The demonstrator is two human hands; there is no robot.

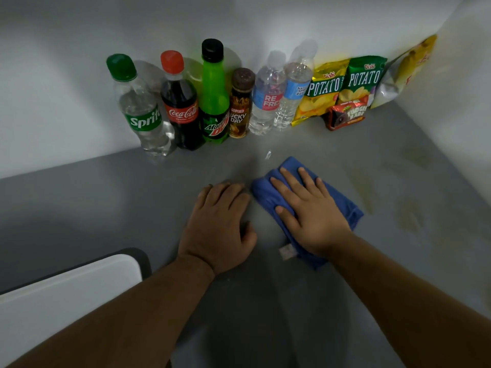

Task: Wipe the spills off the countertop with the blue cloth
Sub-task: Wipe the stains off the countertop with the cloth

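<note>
**A:** Where's the blue cloth (342,205)?

**B:** Under the R grip (310,216). Palm & straight fingers press flat on it, nothing curled round. Cloth's folded and sticks out ahead of the fingertips & to the grip's right. White tag (287,252) lies by the wrist.

**A:** L grip?

**B:** L grip (218,224) rests palm-down on the grey surface (106,208), just left of the cloth, apart from it. Holds nothing. Fingers look loosely bent, tho the tips are hard to see.

**A:** Spills?

**B:** Pale yellowish smears (409,213) right of the R grip. Small wet glint (267,154) just ahead of the cloth.

**A:** Anything else?

**B:** Well ahead of both grips, a row vs. the wall: Sprite bottle (138,107), Coca-Cola bottle (180,102), Mountain Dew bottle (214,96), Kopiko bottle (240,104), 2 water bottles (267,96), then chip bags (322,91) & a snack pack (345,115). White board (66,296) sits left of the L forearm.
</note>
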